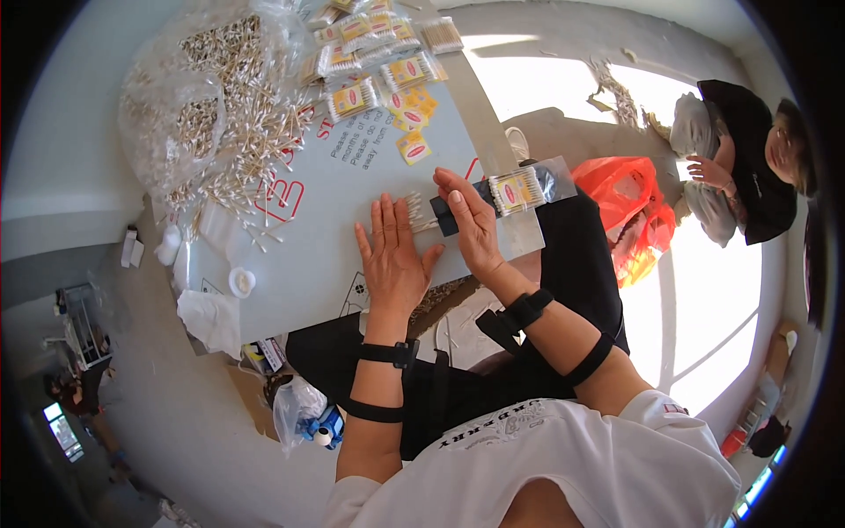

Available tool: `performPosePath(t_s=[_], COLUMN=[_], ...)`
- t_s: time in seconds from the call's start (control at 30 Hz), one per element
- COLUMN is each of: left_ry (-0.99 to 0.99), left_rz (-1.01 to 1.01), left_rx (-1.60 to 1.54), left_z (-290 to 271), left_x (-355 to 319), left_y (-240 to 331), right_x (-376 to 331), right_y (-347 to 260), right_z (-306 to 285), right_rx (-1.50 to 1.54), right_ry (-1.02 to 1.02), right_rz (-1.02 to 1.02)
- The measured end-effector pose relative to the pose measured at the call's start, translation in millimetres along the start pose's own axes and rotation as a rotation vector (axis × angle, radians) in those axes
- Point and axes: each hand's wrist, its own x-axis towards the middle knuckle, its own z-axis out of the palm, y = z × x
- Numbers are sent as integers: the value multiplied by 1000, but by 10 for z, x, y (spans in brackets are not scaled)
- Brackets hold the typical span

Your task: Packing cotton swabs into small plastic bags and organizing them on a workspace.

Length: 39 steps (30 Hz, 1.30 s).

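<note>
My left hand (393, 260) lies palm down on the grey printed board (326, 255), fingers stretched out and slightly apart. Beside its fingertips is a small row of cotton swabs (420, 211), between my two hands. My right hand (473, 227) is on edge over a dark flat strip (445, 216), its fingers extended and nothing visibly gripped. Just right of that hand, a clear bag (556, 179) surrounds a bundle of cotton swabs (528, 190) with a yellow card (509, 194). This bag sits at the board's right edge.
Loose swabs (224, 114) spill from clear plastic at the far left. Filled swab packs (355, 99) pile at the back, near loose yellow cards (414, 147). A small white round container (241, 282) stands front left. A red plastic bag (616, 189) and another person (748, 158) are at right.
</note>
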Motion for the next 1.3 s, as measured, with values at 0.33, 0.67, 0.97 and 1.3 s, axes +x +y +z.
performPosePath(t_s=[0.33, 0.67, 0.97, 1.3], left_ry=[296, 639, 263, 108], left_rz=[-38, -233, -53, -166], left_rx=[-255, -1348, -168, -23], left_z=[75, 187, 24, 145], left_x=[122, 409, 155, -60], left_y=[-205, -33, -169, -96], right_x=[108, 299, 413, 658], right_y=[103, 248, 10, 8], right_z=[35, 298, -7, 141], right_rx=[-22, 58, -594, -1144], right_ry=[-47, -71, -159, -508], right_rz=[-75, -66, -164, -507])
